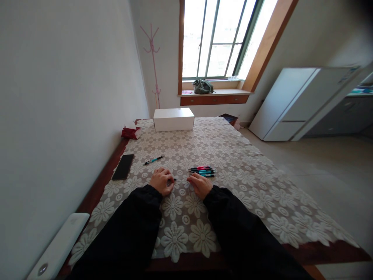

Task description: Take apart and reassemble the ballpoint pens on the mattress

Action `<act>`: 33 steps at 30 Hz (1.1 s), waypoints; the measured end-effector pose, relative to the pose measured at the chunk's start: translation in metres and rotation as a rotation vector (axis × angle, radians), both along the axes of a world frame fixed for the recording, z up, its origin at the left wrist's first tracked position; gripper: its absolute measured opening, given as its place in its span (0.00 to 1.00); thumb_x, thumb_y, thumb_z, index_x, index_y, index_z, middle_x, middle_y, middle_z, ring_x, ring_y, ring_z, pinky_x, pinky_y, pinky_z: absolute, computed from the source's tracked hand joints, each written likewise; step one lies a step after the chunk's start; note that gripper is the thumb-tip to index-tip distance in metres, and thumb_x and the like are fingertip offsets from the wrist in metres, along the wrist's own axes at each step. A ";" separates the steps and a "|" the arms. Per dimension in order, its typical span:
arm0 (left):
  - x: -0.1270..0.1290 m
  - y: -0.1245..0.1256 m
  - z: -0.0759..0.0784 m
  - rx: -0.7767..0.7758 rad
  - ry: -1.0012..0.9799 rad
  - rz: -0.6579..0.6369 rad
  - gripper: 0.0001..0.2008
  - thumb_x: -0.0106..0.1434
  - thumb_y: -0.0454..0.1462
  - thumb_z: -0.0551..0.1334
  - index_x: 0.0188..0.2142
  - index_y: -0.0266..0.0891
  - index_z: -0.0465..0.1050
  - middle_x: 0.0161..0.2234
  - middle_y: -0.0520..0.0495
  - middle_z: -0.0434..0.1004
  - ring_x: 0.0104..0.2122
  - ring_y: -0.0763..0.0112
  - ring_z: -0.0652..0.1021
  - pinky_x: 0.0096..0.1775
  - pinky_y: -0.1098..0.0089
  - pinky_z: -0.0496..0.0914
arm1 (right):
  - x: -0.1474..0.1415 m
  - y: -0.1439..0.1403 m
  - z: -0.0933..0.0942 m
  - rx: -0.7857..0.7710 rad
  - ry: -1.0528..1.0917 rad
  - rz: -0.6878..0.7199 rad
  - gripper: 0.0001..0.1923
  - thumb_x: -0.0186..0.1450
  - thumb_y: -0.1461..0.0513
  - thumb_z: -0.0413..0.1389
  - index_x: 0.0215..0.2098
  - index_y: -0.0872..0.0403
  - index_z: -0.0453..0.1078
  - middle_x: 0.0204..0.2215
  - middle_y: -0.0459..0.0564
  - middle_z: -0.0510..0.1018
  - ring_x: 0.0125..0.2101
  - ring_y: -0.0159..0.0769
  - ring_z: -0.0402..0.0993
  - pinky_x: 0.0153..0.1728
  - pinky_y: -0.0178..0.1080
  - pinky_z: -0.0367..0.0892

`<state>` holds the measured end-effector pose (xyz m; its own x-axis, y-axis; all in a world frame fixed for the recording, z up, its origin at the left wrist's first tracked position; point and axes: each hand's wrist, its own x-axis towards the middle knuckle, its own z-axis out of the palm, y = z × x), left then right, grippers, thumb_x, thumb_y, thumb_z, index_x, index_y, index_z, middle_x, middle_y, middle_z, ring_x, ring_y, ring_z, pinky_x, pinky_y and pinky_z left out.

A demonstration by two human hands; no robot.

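On the lace tablecloth, a thin white rod [182, 181], slim like a pen refill, spans the gap between my two hands. My left hand [161, 182] is closed in a pinch, and a small dark tip shows at its fingers where the rod begins. The rod's other end lies in the pinched fingers of my right hand [200, 185]. Just beyond my right hand lies a group of pens [201, 170], black with red and teal parts. A single teal and black pen [153, 160] rests past my left hand.
A black phone [123, 167] lies at the table's left side. At the far end stand a white box [174, 119] and a red tissue pack [131, 133]. A white device [60, 245] is at the near left corner, by the wall. The tablecloth [233, 155] has raised flowers.
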<state>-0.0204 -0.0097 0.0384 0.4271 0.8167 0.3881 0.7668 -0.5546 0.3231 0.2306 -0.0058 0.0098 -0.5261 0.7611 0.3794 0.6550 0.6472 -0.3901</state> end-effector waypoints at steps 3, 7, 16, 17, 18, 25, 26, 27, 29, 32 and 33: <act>0.002 0.000 0.000 0.008 -0.010 -0.026 0.01 0.55 0.36 0.68 0.29 0.44 0.79 0.37 0.45 0.79 0.43 0.58 0.73 0.48 0.54 0.66 | 0.000 0.000 -0.002 0.004 -0.025 0.003 0.12 0.69 0.66 0.50 0.43 0.50 0.75 0.39 0.51 0.77 0.38 0.36 0.75 0.41 0.36 0.70; 0.003 0.000 -0.001 0.016 -0.024 -0.039 0.02 0.57 0.37 0.67 0.31 0.44 0.79 0.38 0.45 0.80 0.44 0.58 0.74 0.49 0.54 0.66 | 0.000 0.001 -0.003 0.017 -0.031 0.006 0.12 0.68 0.66 0.50 0.43 0.51 0.75 0.40 0.51 0.77 0.39 0.37 0.75 0.41 0.37 0.70; 0.005 0.001 -0.005 0.009 -0.055 -0.053 0.02 0.58 0.38 0.66 0.31 0.45 0.78 0.38 0.47 0.82 0.44 0.60 0.75 0.49 0.55 0.67 | -0.001 0.000 -0.004 0.031 -0.018 0.027 0.12 0.69 0.66 0.50 0.43 0.50 0.75 0.39 0.51 0.77 0.38 0.36 0.75 0.41 0.36 0.71; 0.005 0.000 -0.006 0.008 -0.057 -0.053 0.02 0.59 0.38 0.66 0.31 0.45 0.79 0.38 0.47 0.82 0.44 0.60 0.75 0.49 0.55 0.67 | -0.001 0.000 -0.004 0.032 -0.019 0.029 0.12 0.69 0.66 0.50 0.44 0.50 0.75 0.39 0.51 0.77 0.38 0.36 0.75 0.40 0.36 0.71; 0.006 0.000 -0.006 0.010 -0.060 -0.053 0.02 0.59 0.38 0.66 0.31 0.45 0.79 0.38 0.48 0.82 0.44 0.60 0.75 0.48 0.55 0.67 | -0.001 0.000 -0.004 0.033 -0.018 0.032 0.12 0.69 0.66 0.50 0.44 0.50 0.75 0.39 0.51 0.77 0.38 0.36 0.75 0.40 0.36 0.71; 0.010 -0.001 -0.005 0.041 -0.074 -0.083 0.02 0.60 0.38 0.66 0.31 0.45 0.78 0.37 0.49 0.82 0.44 0.62 0.76 0.50 0.57 0.67 | -0.004 -0.003 0.000 0.019 0.003 0.087 0.13 0.71 0.65 0.49 0.45 0.50 0.75 0.38 0.51 0.76 0.38 0.35 0.75 0.40 0.35 0.71; 0.011 -0.002 -0.005 0.040 -0.072 -0.091 0.02 0.60 0.38 0.66 0.31 0.46 0.78 0.37 0.49 0.82 0.44 0.62 0.76 0.50 0.57 0.67 | -0.005 -0.003 0.001 0.012 0.004 0.095 0.13 0.71 0.65 0.48 0.45 0.50 0.75 0.38 0.51 0.76 0.38 0.35 0.75 0.40 0.35 0.70; 0.011 -0.002 -0.006 0.038 -0.070 -0.100 0.02 0.61 0.39 0.66 0.31 0.46 0.78 0.37 0.49 0.82 0.44 0.62 0.76 0.50 0.57 0.67 | -0.005 -0.003 0.001 0.005 0.007 0.101 0.13 0.71 0.65 0.48 0.45 0.50 0.74 0.38 0.51 0.76 0.38 0.35 0.75 0.39 0.35 0.70; 0.012 -0.002 -0.006 0.036 -0.066 -0.116 0.02 0.62 0.39 0.65 0.33 0.46 0.78 0.38 0.50 0.83 0.44 0.63 0.77 0.50 0.58 0.67 | -0.006 -0.004 0.001 -0.009 0.020 0.110 0.13 0.71 0.64 0.48 0.46 0.50 0.74 0.37 0.50 0.76 0.37 0.35 0.75 0.39 0.35 0.70; 0.014 -0.003 -0.007 0.042 -0.059 -0.129 0.04 0.64 0.40 0.64 0.34 0.46 0.78 0.38 0.50 0.83 0.43 0.64 0.77 0.51 0.58 0.67 | -0.008 -0.004 0.000 -0.026 0.048 0.112 0.13 0.71 0.64 0.48 0.46 0.50 0.74 0.37 0.50 0.75 0.37 0.35 0.75 0.40 0.35 0.70; 0.014 -0.003 -0.007 0.044 -0.060 -0.130 0.05 0.64 0.41 0.64 0.34 0.46 0.78 0.38 0.50 0.83 0.43 0.64 0.77 0.51 0.58 0.67 | -0.008 -0.004 0.000 -0.030 0.057 0.109 0.13 0.71 0.64 0.48 0.46 0.50 0.74 0.37 0.50 0.75 0.37 0.35 0.75 0.40 0.35 0.70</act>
<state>-0.0067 -0.0124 0.0312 0.5032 0.7377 0.4501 0.6675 -0.6626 0.3397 0.2227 -0.0102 0.0095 -0.5847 0.7119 0.3889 0.5572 0.7009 -0.4453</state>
